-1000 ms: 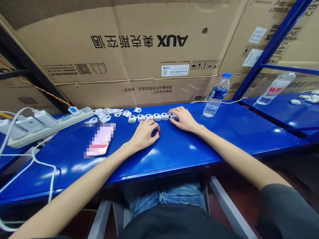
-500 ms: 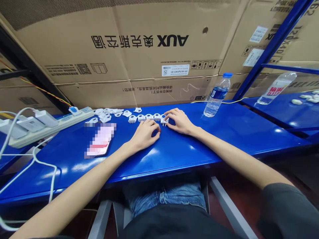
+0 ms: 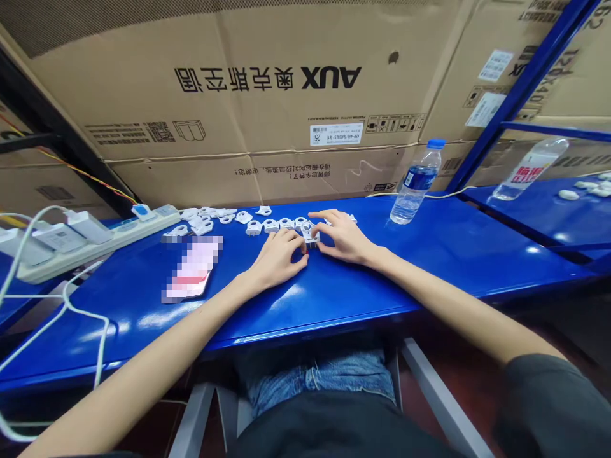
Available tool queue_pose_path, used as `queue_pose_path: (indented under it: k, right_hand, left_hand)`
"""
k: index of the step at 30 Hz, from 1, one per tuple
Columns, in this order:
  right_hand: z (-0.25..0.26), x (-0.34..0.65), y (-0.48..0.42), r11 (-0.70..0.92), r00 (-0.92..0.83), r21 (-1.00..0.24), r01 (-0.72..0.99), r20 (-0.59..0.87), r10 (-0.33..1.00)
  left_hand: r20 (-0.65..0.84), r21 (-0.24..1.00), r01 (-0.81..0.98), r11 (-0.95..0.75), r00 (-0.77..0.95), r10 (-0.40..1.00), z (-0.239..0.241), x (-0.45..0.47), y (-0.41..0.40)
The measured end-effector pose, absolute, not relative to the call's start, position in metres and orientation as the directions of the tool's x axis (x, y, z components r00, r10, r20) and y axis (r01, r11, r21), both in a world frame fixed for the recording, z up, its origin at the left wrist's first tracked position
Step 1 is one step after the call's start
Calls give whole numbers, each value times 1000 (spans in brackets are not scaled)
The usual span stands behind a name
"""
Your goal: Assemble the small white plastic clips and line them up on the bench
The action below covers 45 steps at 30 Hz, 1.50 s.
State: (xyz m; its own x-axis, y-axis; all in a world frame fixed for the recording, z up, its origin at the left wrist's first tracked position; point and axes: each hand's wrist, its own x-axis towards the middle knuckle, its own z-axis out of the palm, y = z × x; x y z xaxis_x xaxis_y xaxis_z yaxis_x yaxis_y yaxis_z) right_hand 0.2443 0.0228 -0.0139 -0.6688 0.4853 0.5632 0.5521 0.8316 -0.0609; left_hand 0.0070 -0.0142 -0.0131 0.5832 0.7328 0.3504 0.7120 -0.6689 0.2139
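Note:
My right hand (image 3: 342, 236) pinches a white plug piece (image 3: 311, 235) that has a ring-shaped top and short metal prongs pointing toward me. Close by on the left, my left hand (image 3: 280, 256) has its thumb and index finger curled together. A tiny red thing shows at its fingertips, too small to name. Beyond the left hand stands a row of similar white plug pieces (image 3: 253, 227), with round holes. Partly hidden behind my right hand lie more white pieces (image 3: 352, 219).
A loose pile of white ringed pieces (image 3: 203, 216) lies at the back left. Nearer are a phone (image 3: 193, 270) and a power strip (image 3: 109, 245) with chargers and cables. A water bottle (image 3: 414, 184) stands right of my hands; another bottle (image 3: 529, 172) is farther right. Cardboard (image 3: 267, 121) walls the back.
My right hand has brought the plug piece slightly left and nearer to me, up to the left fingertips. White pieces behind the right hand now show more. The left hand has hardly moved.

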Motion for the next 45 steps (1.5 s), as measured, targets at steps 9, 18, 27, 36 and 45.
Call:
queue_pose_path:
  k: [9, 18, 27, 36, 45]
  right_hand:
    - [-9, 247, 23, 823, -661, -45, 566, 572, 486]
    - [-8, 246, 21, 829, -663, -66, 556, 566, 490]
    - [-8, 245, 20, 837, -679, -46, 545, 561, 473]
    - [-7, 246, 21, 828, -671, -57, 558, 555, 491]
    - [-8, 247, 21, 829, -674, -55, 556, 555, 488]
  left_hand:
    - [384, 142, 695, -705, 618, 686, -11, 9, -17]
    - [468, 281, 695, -662, 503, 726, -11, 8, -14]
    - [484, 465, 626, -626, 412, 772, -11, 7, -11]
    - [437, 246, 701, -669, 536, 722, -3, 0, -10]
    - [359, 280, 700, -657, 558, 748, -8, -4, -8]
